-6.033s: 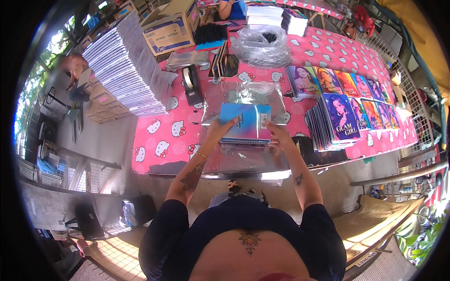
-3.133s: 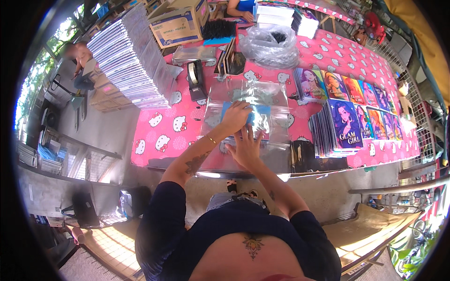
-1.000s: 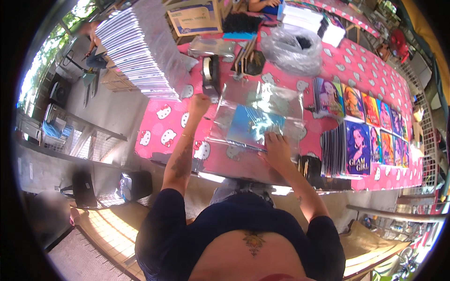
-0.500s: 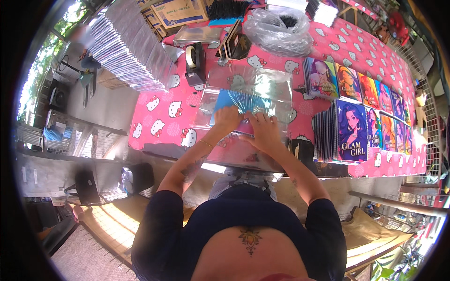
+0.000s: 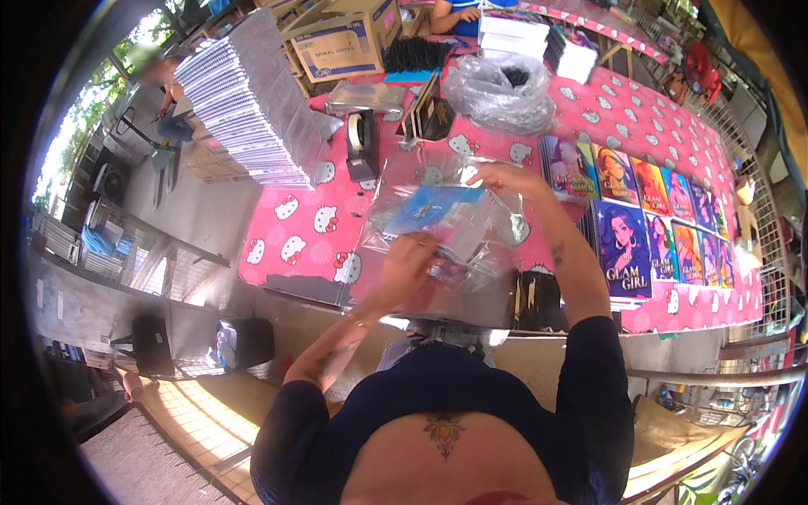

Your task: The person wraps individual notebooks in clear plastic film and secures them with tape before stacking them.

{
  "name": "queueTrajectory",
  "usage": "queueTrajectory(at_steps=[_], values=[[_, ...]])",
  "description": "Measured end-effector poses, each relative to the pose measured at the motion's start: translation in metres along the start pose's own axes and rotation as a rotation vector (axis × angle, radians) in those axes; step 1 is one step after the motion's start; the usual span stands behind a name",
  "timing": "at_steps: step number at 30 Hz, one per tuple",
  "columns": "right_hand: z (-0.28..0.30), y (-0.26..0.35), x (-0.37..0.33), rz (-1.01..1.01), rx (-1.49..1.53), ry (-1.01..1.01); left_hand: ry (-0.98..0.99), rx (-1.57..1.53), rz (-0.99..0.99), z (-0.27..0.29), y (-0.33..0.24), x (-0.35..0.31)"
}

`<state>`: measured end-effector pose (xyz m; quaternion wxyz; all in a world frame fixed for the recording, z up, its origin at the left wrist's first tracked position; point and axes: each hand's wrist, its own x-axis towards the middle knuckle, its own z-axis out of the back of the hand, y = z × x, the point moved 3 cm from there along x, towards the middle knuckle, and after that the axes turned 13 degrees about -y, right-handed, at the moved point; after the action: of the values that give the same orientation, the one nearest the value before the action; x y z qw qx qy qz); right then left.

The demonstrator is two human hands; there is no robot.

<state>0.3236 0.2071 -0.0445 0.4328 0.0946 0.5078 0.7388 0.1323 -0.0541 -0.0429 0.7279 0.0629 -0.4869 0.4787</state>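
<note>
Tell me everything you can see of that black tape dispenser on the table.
The tape dispenser is black and elongated, plastic by its look, with a cream-coloured roll of tape in its far half. It stands on the pink patterned tablecloth, to the left of the clear plastic. Neither the left hand nor the right hand touches it.

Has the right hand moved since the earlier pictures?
Yes: against the tape dispenser, the right hand has moved forward, now about level with its near end.
</note>
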Motion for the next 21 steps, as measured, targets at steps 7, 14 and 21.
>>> queueTrajectory(at_steps=[7, 14, 21], values=[[-0.02, 0.031, -0.079, 0.013, 0.279, -0.041, -0.113, -0.671, 0.878, 0.01, 0.131, -0.005], [-0.037, 0.156, -0.151, 1.005, -0.592, -0.541, -0.302, 0.213, 0.68, 0.039, 0.251, 0.041], [-0.07, 0.21, -0.133, 0.808, -0.655, -0.39, -0.231, -0.353, 1.249, 0.017, 0.34, 0.041]])
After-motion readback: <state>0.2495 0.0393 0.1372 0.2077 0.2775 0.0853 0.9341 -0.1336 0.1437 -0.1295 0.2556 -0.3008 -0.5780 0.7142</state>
